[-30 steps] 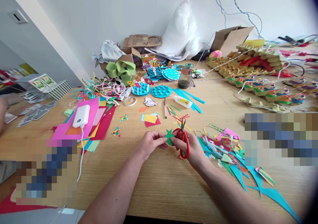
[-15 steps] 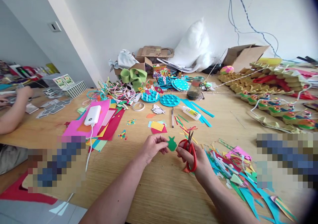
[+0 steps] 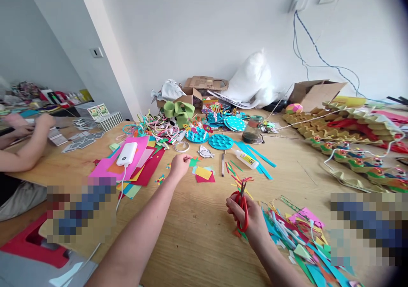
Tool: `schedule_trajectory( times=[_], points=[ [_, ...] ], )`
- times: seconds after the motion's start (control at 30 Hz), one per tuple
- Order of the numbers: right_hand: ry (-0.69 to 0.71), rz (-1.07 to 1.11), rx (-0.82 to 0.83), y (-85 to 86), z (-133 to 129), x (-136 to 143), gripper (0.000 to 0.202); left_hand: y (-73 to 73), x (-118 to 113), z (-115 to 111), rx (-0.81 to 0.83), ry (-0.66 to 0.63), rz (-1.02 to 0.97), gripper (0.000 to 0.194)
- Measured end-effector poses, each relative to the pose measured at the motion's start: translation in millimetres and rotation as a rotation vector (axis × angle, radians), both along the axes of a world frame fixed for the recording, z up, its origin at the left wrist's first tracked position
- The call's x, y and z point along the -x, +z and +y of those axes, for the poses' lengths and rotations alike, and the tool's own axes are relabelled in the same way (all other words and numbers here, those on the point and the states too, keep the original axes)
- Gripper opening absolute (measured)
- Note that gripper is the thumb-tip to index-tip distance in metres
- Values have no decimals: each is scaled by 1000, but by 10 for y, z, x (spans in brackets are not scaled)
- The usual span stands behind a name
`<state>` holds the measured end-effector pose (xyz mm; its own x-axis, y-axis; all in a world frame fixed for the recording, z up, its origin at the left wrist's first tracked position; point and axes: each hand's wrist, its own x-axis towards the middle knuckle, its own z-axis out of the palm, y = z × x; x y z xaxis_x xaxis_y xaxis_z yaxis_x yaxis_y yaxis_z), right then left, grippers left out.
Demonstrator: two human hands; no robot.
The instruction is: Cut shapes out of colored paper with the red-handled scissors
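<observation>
On the wooden table (image 3: pixel 197 244), our nearer left hand (image 3: pixel 180 167) pinches the green cutout (image 3: pixel 194 162), which lies rightward from its fingertips (image 3: pixel 188 158), while our right hand (image 3: pixel 253 215) grips red scissors (image 3: pixel 244 203).

The right hand (image 3: pixel 251 214) held red-handled scissors (image 3: pixel 245 212) toward the table's (image 3: pixel 191 240) front edge. The left hand (image 3: pixel 180 164) was at a green paper cutout (image 3: pixel 194 162), farther from that edge.
</observation>
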<state>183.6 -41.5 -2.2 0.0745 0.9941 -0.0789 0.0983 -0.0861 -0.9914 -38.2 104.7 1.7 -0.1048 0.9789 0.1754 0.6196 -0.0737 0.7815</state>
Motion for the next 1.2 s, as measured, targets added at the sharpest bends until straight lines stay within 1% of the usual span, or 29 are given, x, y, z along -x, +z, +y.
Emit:
schedule_trajectory(
  times=[0.1,0.17,0.23,0.3,0.4,0.43,0.5,0.57,0.67,0.87,1.07,1.2],
  points=[
    [-34,-7,-34,-17,-10,28,35,-27,-2,251,6,1,117,22],
    [-22,-23,-48,-30,-14,32,36,-57,-32,375,17,-19,181,23],
    [12,-55,-50,-42,-15,23,36,-79,-62,451,17,-36,236,23],
    [34,-79,-46,-51,-14,9,34,-81,-81,467,-8,-47,287,29],
    [35,-86,-42,-56,-7,-6,33,-61,-96,379,-69,-83,357,41],
    [36,-86,-42,-58,-4,-8,33,-55,-100,330,-79,-122,379,40],
    [43,-88,-43,-64,4,-8,33,-50,-113,223,-81,-250,423,34],
    [52,-85,-51,-72,10,-2,32,-55,-128,129,-79,-368,463,33],
    [63,-64,-70,-74,11,15,31,-64,-149,44,-72,-459,517,35],
    [44,-50,-75,-36,6,35,32,-44,-197,-10,-69,-517,580,39],
    [51,-69,-78,-72,19,32,34,-14,-284,-23,-85,-606,627,40],
    [49,-67,-86,-92,12,34,33,-9,-322,-23,-97,-607,656,40]
  ],
)
